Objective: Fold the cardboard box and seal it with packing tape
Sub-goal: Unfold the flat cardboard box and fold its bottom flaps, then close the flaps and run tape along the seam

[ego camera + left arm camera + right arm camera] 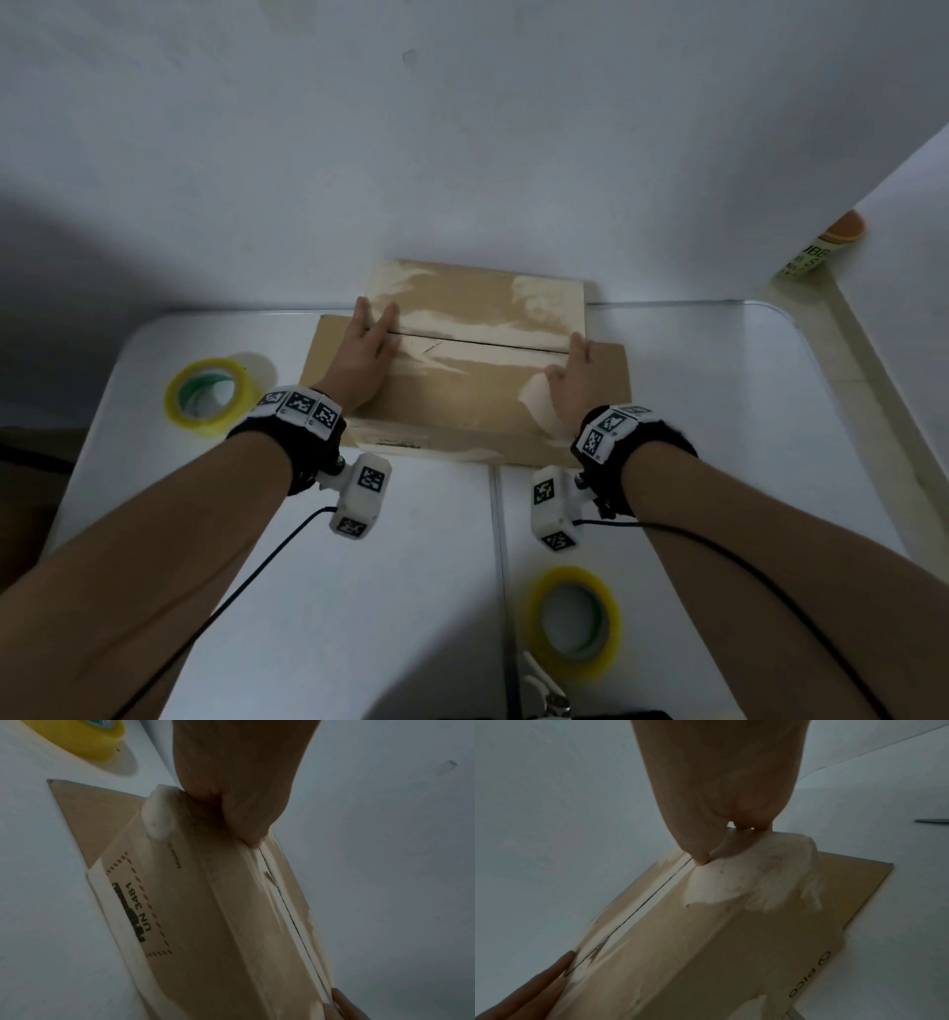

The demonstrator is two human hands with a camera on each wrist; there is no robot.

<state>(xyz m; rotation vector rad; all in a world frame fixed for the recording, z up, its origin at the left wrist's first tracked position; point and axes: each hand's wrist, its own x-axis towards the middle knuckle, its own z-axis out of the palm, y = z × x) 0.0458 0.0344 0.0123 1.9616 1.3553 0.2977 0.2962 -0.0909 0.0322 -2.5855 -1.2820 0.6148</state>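
A brown cardboard box (pixel 472 360) with torn pale patches stands on the white table (pixel 719 411) against the wall. Its two top flaps are folded down and meet at a dark seam (pixel 482 343). My left hand (pixel 362 354) lies flat on the left end of the top, its straight fingers reaching over the seam. My right hand (pixel 577 383) presses flat on the right end, fingertips at the seam. In the left wrist view the left hand (pixel 231 787) presses down on the box (pixel 205 923). The right wrist view shows the right hand (pixel 713 801) on the box (pixel 680 953).
One yellow tape roll (pixel 210 395) lies on the table left of the box, also visible as tape roll (pixel 77 738). A second yellow roll (pixel 572 622) lies near the front edge. A labelled tube (pixel 821 246) stands at the far right by the wall.
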